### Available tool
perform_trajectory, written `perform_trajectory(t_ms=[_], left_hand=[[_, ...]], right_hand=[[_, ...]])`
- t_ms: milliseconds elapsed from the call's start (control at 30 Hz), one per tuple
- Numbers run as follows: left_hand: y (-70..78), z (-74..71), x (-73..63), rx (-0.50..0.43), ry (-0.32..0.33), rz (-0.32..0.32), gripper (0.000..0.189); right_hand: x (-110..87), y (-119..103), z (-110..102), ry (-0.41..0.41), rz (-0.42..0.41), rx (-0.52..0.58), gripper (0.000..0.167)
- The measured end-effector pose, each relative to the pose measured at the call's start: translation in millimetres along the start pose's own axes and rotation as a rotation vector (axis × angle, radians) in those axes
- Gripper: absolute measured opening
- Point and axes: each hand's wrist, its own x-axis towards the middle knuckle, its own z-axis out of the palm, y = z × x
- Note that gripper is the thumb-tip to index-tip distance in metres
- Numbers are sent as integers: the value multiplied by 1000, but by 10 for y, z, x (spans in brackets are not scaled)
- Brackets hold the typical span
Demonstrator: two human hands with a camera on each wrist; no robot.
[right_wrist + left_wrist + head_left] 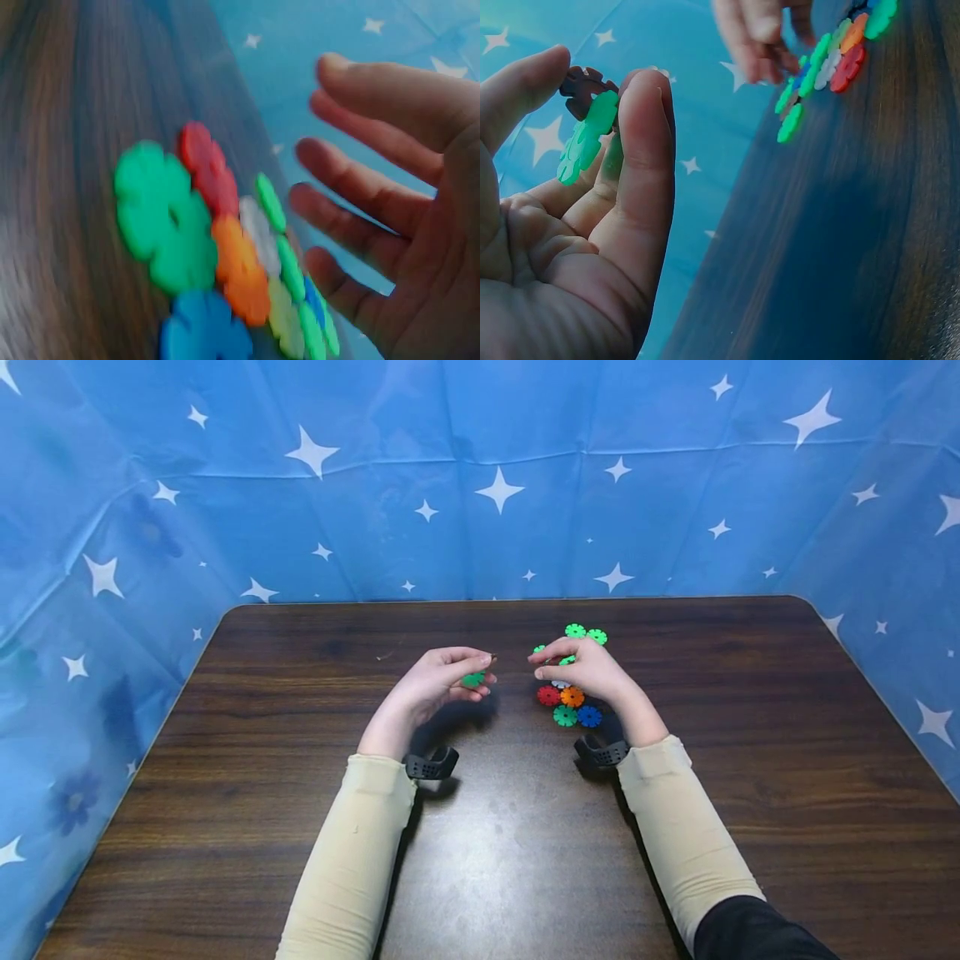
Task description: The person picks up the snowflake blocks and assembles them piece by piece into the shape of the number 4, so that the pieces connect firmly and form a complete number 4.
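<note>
My left hand is raised over the middle of the table and pinches a dark brown notched snowflake disc between thumb and fingers. Bright green notched discs hang beneath the brown one, overlapping it in the left wrist view. My right hand hovers over a group of similar discs, its fingers apart with nothing between them. Under and beside that hand lie a red disc, an orange disc, a green disc and a blue disc. The hand partly hides others.
More green discs lie at the group's far side. The dark wood table ends at a blue star-printed cloth behind and at both sides. A black wrist strap sits on each forearm.
</note>
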Motion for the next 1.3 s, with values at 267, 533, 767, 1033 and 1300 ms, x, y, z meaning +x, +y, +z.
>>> perform_trajectory(t_ms=[267,533,767,1033,1300], left_hand=[[5,-10,-3,-4,15,-3,48],[10,-5,-8,1,26,2,47],[28,7,-16,-5,32,1,39],[16,17,-10,-26,5,35,38],[-2,29,-3,-54,14,99,35]], right_hand=[[-22,173,-58,-64,72,-232,29],[-12,193,-28,-89,17,-371,29],[-7,188,9,-78,-10,-379,23],[16,143,57,-92,29,-337,19],[57,145,98,-123,-9,-269,15]])
